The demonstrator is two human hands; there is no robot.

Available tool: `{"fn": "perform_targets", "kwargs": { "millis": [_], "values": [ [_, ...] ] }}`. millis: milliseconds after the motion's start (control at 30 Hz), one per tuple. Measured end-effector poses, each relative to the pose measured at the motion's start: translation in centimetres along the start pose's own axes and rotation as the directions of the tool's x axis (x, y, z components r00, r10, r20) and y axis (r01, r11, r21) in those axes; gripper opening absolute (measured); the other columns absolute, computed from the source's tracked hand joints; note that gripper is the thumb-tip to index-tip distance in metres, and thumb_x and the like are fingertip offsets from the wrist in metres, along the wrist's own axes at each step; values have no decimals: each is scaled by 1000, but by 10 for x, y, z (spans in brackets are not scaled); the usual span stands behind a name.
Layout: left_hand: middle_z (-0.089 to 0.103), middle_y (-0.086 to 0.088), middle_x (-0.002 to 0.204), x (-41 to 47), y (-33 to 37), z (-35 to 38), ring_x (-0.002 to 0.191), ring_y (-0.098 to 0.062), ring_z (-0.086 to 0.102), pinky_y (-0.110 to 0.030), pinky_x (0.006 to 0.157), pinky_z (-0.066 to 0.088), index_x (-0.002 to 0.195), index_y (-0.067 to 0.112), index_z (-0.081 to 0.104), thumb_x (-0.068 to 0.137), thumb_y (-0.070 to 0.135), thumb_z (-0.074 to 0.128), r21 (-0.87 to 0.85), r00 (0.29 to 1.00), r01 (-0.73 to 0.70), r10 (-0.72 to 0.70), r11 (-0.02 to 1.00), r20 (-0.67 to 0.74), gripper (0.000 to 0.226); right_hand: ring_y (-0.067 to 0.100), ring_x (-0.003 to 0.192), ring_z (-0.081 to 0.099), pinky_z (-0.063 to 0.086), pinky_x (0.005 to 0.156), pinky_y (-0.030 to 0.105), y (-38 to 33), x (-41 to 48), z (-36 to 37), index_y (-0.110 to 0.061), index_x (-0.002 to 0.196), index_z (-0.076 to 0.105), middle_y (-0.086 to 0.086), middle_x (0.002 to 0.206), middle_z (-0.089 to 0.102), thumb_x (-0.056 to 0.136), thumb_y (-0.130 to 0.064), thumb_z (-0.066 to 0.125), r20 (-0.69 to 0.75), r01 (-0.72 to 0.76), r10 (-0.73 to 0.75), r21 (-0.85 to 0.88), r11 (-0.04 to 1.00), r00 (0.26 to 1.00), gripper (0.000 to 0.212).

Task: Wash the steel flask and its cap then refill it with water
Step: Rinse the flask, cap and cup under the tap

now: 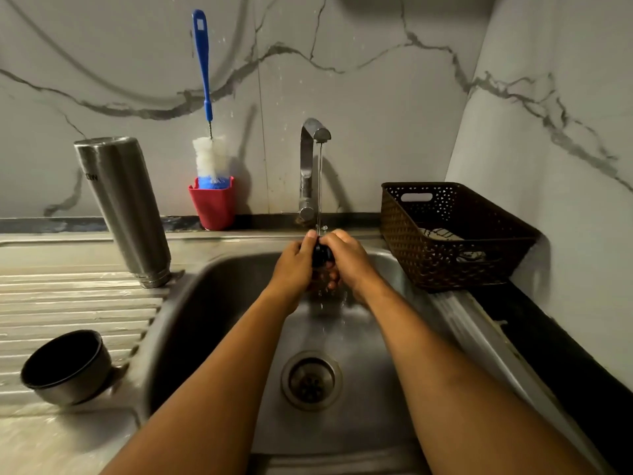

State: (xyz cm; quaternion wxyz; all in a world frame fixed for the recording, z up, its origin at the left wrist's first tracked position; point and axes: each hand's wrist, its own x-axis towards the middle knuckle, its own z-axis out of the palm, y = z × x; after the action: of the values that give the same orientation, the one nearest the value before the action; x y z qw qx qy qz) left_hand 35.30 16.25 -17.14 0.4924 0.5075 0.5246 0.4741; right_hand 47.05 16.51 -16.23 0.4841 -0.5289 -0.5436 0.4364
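— Left hand [294, 265] and right hand [349, 258], what have they got?
— Both are curled round a small black cap [322, 253], gripping it together under the thin stream from the tap [310, 159], over the sink [212, 303].
— And the flask [123, 207]?
— Upside down on the ribbed drainer [68, 303], at ten o'clock from the hands. A steel cup [65, 368] lies on its side at eight o'clock, and a brown basket [445, 262] sits at three o'clock.

flask [123, 207]: brushed steel | sink [205, 303]: dull steel | basket [445, 262]: woven-look plastic | wall [376, 80]: glossy marble
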Motion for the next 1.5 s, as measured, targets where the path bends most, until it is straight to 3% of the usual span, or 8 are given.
{"fn": "perform_targets", "kwargs": {
  "millis": [233, 333, 467, 633, 900, 1033, 1233, 1500],
  "values": [
    [72, -12, 102, 7, -3, 0, 82, -22, 63, -37, 72, 49, 112, 22, 69, 81, 95, 28, 125, 998, -2, 9, 992, -59, 89, 14, 58, 59, 46, 46, 26, -3, 7, 6, -18, 92, 58, 3, 74, 60, 105, -29, 47, 54, 63, -64, 16, 998, 996, 21],
    [70, -13, 107, 7, -2, -2, 80, -18, 59, -34, 70, 51, 123, 19, 64, 85, 91, 33, 133, 1000, 1, -2, 991, 6, 87, 13, 60, 58, 46, 47, 26, -2, 9, 8, -16, 92, 61, 3, 73, 60, 105, -29, 47, 24, 65, -66, 28, 997, 998, 24],
    [67, -19, 118, 11, -8, -2, 95, -28, 63, -47, 94, 53, 130, 18, 56, 98, 76, 36, 81, 999, -9, 5, 997, 51, 69, 15, 53, 50, 44, 45, 26, 1, 15, 11, -17, 87, 61, 5, 69, 56, 106, -32, 46, -13, 7, -7, 10, 1000, 1000, 29],
    [67, -12, 110, 11, -8, 4, 93, -23, 63, -33, 72, 47, 130, 21, 50, 106, 63, 34, 56, 998, -12, 8, 998, 68, 51, 15, 57, 54, 47, 46, 24, 5, 18, 9, -14, 94, 63, 5, 74, 60, 105, -39, 54, -63, -34, 36, 21, 999, 997, 29],
    [70, -7, 93, 11, -5, -3, 76, -14, 59, -27, 63, 44, 115, 21, 67, 108, 61, 25, -102, 996, 84, -87, 991, -17, 59, 24, 83, 69, 60, 64, 31, 7, 20, 4, -11, 115, 72, 18, 110, 72, 94, -11, 70, 115, 34, -51, 141, 989, 992, 21],
    [66, -2, 73, 9, -4, 0, 64, -10, 59, -25, 59, 43, 109, 15, 71, 107, 64, 25, -91, 996, 86, -86, 992, 5, 68, 20, 64, 65, 55, 52, 28, 6, 18, 4, -9, 107, 68, 13, 93, 72, 97, -23, 68, -8, 121, -121, 10, 993, 993, 17],
    [67, -2, 68, 6, -2, 5, 49, -5, 62, -20, 47, 46, 111, 14, 72, 107, 65, 26, -63, 998, 62, -61, 996, 26, 69, 15, 59, 55, 44, 47, 25, 4, 17, 10, -11, 110, 58, 5, 79, 61, 102, -39, 57, -11, 2, -2, -8, 1000, 1000, 29],
    [64, -2, 87, 7, -2, 7, 78, -13, 56, -32, 79, 49, 129, 17, 67, 107, 64, 25, -150, 994, 109, -108, 983, 16, 67, 20, 77, 60, 54, 60, 28, 6, 21, 4, -10, 112, 69, 11, 100, 69, 95, -14, 65, 49, 28, -34, 129, 991, 998, 17]
  ]
}}
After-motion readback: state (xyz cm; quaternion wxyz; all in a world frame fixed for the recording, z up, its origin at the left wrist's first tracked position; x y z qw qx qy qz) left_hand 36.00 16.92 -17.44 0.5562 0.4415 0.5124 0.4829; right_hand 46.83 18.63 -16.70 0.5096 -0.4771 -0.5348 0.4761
